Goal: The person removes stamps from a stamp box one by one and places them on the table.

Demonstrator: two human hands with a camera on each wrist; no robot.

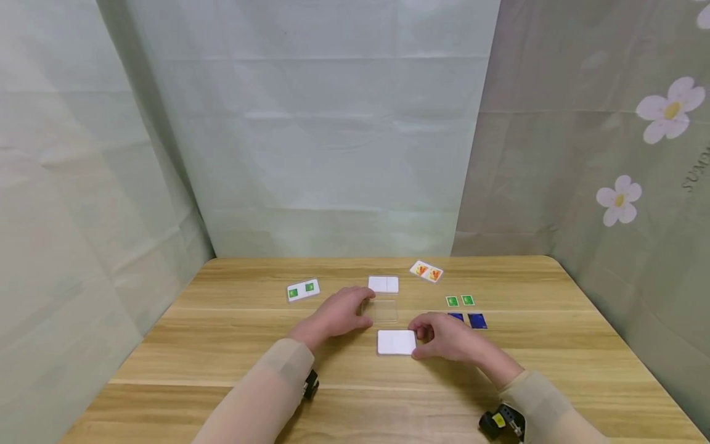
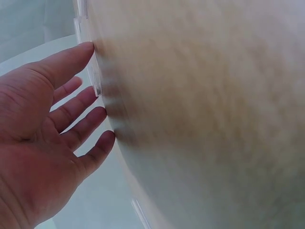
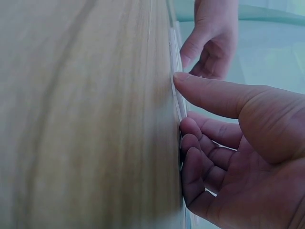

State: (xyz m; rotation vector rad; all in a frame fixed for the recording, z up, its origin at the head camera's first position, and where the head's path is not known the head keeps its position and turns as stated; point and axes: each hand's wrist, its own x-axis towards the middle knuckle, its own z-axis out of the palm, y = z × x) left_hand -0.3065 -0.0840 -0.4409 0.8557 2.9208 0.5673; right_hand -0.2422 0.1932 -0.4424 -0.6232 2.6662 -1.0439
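Observation:
A clear rectangular plastic piece [image 1: 383, 311] lies flat mid-table. My left hand [image 1: 345, 309] is at its left end, thumb and fingers spread wide. In the left wrist view the fingertips [image 2: 109, 136] reach down to the tabletop, beside the clear piece's edge [image 2: 96, 78]. Nearer to me lies a white card stack [image 1: 396, 342]. My right hand [image 1: 446, 337] holds its right end by the edges, between thumb [image 3: 190, 83] and curled fingers. Behind the clear piece is a white card [image 1: 383, 284] with a centre line.
A card with two green pictures [image 1: 303, 290] lies back left, one with two orange pictures [image 1: 426, 271] back right. Two small green squares [image 1: 460, 301] and two blue squares [image 1: 477, 320] sit beyond my right hand, which partly covers one blue square. Cloth [image 1: 333, 135] hangs behind the wooden table [image 1: 183, 357].

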